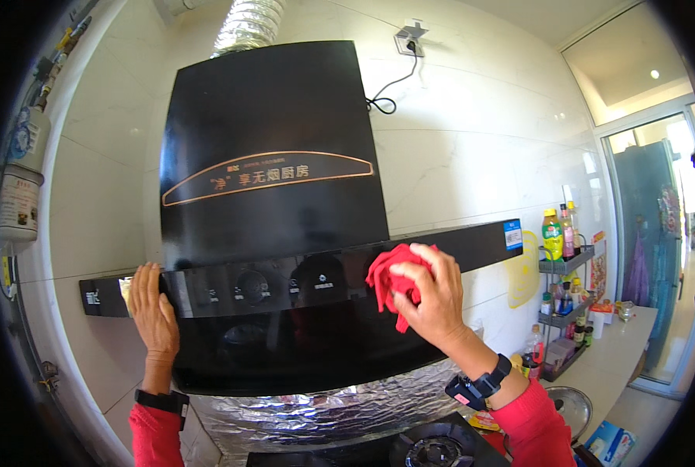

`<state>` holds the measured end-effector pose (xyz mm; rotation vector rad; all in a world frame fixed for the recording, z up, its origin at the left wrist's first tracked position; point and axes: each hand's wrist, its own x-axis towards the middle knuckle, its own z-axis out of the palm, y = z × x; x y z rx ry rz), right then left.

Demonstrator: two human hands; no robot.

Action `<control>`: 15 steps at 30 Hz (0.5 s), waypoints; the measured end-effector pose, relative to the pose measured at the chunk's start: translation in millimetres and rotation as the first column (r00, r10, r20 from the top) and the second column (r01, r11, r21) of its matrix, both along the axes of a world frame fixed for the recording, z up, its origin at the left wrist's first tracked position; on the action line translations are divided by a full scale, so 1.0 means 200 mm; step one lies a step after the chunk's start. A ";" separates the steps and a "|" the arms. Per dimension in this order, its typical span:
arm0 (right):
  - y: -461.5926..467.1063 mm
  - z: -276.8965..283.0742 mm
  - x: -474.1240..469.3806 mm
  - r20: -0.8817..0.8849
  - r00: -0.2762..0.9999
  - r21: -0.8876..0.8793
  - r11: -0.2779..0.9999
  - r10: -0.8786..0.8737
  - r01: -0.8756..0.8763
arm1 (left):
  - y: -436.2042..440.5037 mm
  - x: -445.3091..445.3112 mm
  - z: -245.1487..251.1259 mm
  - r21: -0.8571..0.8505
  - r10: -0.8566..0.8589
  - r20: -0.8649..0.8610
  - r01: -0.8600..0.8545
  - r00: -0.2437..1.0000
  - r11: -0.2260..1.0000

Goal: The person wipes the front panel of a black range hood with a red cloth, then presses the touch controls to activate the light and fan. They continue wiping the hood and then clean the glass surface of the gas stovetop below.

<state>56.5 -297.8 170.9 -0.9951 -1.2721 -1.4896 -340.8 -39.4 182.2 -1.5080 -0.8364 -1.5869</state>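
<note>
A black range hood (271,216) with a glossy front fills the middle of the view. My right hand (435,292) grips a bunched red cloth (394,280), which is against the right part of the hood's control strip. My left hand (153,312) lies on the strip's left part, fingers together and pointing up; a small pale patch shows beside its fingers, and I cannot tell whether it is held. Touch icons (266,290) on the strip show between my two hands. Each wrist wears a black band.
Crinkled foil (324,414) covers the wall below the hood, above a gas burner (435,452). To the right, a rack (566,265) holds several bottles beside a countertop (616,356) and a pan lid (569,405). A foil duct (248,26) rises from the hood; a power cord (400,82) hangs nearby.
</note>
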 end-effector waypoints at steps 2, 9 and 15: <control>-0.03 0.03 0.09 -0.089 0.996 0.050 0.998 -0.025 0.029 | 0.02 0.00 -0.01 0.011 -0.001 -0.007 0.001 1.000 1.000; -0.13 0.04 0.47 -0.361 0.928 0.329 0.944 0.091 0.035 | 0.05 -0.01 -0.01 -0.008 0.061 0.021 -0.061 0.998 0.998; -0.08 0.01 0.45 -0.408 0.911 0.355 0.930 0.064 0.094 | 0.03 0.01 -0.02 -0.010 0.018 0.034 -0.017 0.999 1.000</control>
